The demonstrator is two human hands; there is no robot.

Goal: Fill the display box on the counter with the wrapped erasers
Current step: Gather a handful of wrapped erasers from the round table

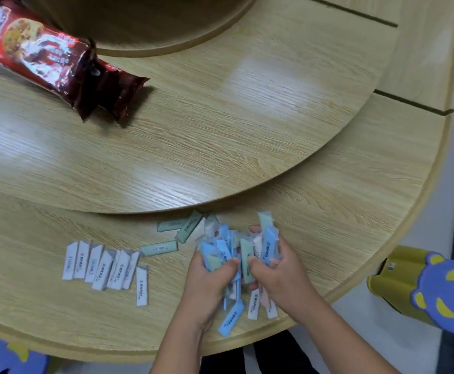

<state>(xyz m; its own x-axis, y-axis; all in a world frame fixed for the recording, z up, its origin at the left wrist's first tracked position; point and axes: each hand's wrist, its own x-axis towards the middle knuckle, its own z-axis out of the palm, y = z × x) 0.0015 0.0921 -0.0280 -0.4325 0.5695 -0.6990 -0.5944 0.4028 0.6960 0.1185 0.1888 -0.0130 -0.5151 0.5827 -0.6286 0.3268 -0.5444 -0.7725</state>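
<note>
At the table (341, 225) front edge, wrapped erasers (228, 252) are clutched together by left hand (209, 284) and right hand (279, 273), a white row (104, 268) laid nearby left, open wood seen rightward.

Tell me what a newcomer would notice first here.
The left hand and right hand together grip a jumbled bundle of blue and green wrapped erasers near the front edge of the wooden table. Left of them lies a tidy row of white erasers; a red snack packet lies far left.
</note>
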